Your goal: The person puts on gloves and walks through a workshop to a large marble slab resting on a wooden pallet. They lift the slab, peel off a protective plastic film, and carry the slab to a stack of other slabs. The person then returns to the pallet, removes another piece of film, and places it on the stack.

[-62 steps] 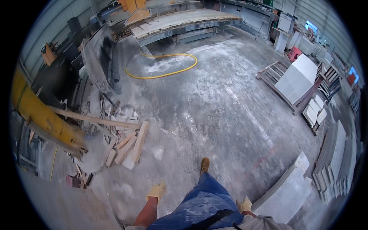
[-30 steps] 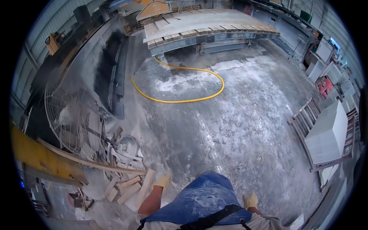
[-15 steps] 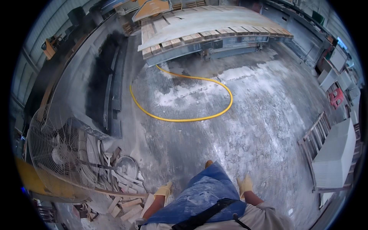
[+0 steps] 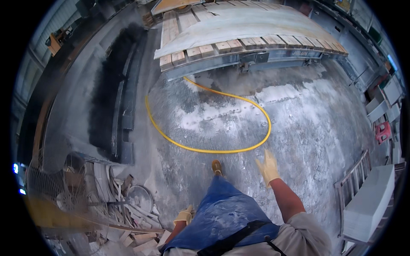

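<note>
Our right hand (image 4: 268, 167), gloved, fingers spread and holding nothing, swings just short of the yellow hose (image 4: 205, 149), whose loop lies ahead on the dusty floor (image 4: 324, 128). Our left hand (image 4: 184, 214) hangs loosely curled, empty, near scrap wood (image 4: 128, 213); a slab table (image 4: 256, 30) stands beyond.

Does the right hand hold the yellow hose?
No, the right hand in its glove is open in the air with nothing in it, while the yellow hose lies in a loop on the floor.
</note>
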{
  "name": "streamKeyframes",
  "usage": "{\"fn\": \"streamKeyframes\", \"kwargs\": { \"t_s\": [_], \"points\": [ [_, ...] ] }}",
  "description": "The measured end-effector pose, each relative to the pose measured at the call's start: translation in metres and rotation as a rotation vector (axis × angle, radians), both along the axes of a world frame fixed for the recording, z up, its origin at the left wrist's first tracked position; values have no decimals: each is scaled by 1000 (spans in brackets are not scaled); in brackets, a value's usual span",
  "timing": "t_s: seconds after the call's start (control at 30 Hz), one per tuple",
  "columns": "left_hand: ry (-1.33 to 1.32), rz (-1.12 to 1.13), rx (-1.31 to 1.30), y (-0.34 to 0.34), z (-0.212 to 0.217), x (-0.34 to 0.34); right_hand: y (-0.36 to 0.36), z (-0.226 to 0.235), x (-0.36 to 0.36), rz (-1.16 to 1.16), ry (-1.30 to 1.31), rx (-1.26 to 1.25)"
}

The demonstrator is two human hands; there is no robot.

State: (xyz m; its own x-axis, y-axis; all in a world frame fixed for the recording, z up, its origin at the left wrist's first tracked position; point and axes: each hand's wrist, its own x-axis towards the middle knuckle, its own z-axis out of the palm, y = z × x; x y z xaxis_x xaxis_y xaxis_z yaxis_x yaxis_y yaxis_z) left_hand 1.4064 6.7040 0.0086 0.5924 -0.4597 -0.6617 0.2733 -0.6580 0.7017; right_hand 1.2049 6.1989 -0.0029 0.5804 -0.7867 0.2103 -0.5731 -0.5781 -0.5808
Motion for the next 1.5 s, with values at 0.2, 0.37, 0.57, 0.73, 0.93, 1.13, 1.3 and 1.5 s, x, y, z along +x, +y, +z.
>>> {"fn": "streamKeyframes", "kwargs": {
  "t_s": [0.2,0.37,0.57,0.73,0.93,1.13,1.3,1.5],
  "points": [
    [23,86,12,-139,29,160,-44,-20,32,-168,246,145],
    [150,297,-76,-259,66,267,-119,-9,68,-327,452,324],
    [143,252,-110,-391,97,338,-326,46,175,-293,217,135],
    [104,359,-85,-462,82,377,-589,146,360,-124,-49,-215],
    [184,749,127,-565,92,387,-857,222,582,31,-83,-410],
    [174,787,13,-716,200,384,-982,234,712,125,81,-408],
    [205,951,27,-793,217,392,-1023,242,755,208,138,-402],
    [232,999,79,-825,215,383,-1048,230,774,141,136,-694]
  ]
}}
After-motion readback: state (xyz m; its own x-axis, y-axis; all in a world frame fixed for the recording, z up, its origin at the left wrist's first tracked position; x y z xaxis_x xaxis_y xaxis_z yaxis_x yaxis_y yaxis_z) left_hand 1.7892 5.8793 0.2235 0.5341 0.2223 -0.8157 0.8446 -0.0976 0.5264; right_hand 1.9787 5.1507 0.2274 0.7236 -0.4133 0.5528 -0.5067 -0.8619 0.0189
